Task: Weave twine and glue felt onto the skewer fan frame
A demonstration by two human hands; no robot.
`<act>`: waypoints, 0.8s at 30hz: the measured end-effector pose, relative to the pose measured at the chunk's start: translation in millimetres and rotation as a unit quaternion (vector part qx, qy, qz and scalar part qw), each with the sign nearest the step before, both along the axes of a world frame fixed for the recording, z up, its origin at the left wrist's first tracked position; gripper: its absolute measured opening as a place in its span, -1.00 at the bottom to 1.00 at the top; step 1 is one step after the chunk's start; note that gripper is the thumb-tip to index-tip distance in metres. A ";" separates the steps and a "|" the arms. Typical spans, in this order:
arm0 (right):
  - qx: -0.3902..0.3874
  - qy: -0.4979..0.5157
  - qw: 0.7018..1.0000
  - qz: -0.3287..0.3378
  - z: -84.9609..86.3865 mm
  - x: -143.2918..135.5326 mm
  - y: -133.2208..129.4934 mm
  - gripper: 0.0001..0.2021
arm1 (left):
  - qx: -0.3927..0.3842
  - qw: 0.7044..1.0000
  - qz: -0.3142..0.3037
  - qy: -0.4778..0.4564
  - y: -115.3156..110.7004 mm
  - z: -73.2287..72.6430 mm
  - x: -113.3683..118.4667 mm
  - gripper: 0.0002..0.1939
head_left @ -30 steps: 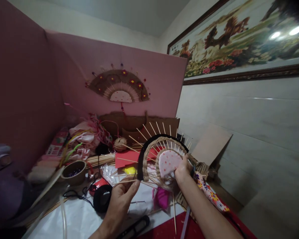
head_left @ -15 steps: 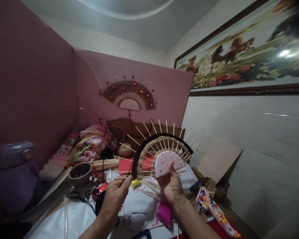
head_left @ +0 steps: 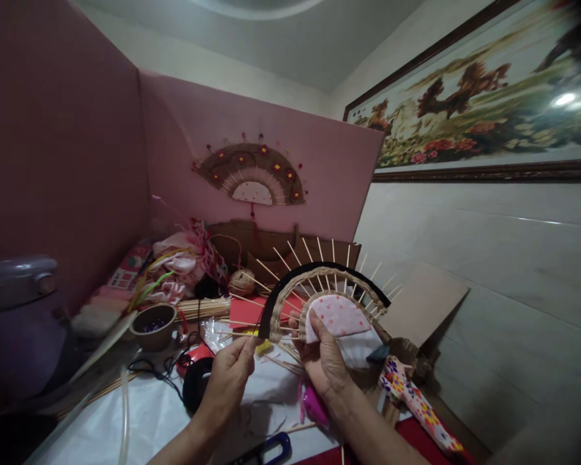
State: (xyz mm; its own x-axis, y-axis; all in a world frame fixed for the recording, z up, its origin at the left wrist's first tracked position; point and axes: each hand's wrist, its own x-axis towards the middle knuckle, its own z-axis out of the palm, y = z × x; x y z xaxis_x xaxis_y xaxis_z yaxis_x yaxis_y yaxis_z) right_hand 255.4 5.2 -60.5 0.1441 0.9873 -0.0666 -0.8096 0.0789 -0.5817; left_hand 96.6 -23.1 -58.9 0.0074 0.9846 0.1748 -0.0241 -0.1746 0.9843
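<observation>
I am pinching the fan's [head_left: 332, 310] left end in my left hand [head_left: 233, 363] and gripping its centre in my right hand [head_left: 326, 363], the black band [head_left: 274, 303] spanning it, stick tips [head_left: 334, 250] projecting bare.

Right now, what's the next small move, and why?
Probably start another row of black yarn at the left end of the held fan: the left hand pinches there, stick tips stand bare beyond the black band, and the right hand grips the spotted panel.
</observation>
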 end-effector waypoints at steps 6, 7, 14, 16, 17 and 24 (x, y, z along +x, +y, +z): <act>-0.008 0.026 1.000 -0.003 1.5 -1.9 -1.5 -0.68 | 0.130 0.968 0.051 0.207 1.6 -2.8 -9.9 -0.70; -0.008 0.029 1.000 -0.008 2.0 -1.9 -1.5 -0.67 | 0.160 0.949 0.066 0.264 2.7 -3.4 -13.3 -0.73; 0.004 0.017 0.999 -0.043 6.7 -3.3 -2.1 -0.61 | 0.304 0.804 0.118 0.497 9.5 -6.0 -29.2 -0.74; 0.012 0.002 0.999 -0.040 6.7 -4.4 -2.5 -0.61 | 0.329 0.766 0.115 0.540 9.0 -5.3 -28.7 -0.75; 0.012 -0.005 0.999 -0.037 6.3 -4.8 -2.5 -0.62 | 0.341 0.746 0.114 0.560 8.4 -4.5 -28.1 -0.75; -0.004 -0.012 0.998 -0.063 2.7 0.9 1.1 -0.69 | 0.372 0.695 0.155 0.595 7.0 10.9 -36.6 -0.81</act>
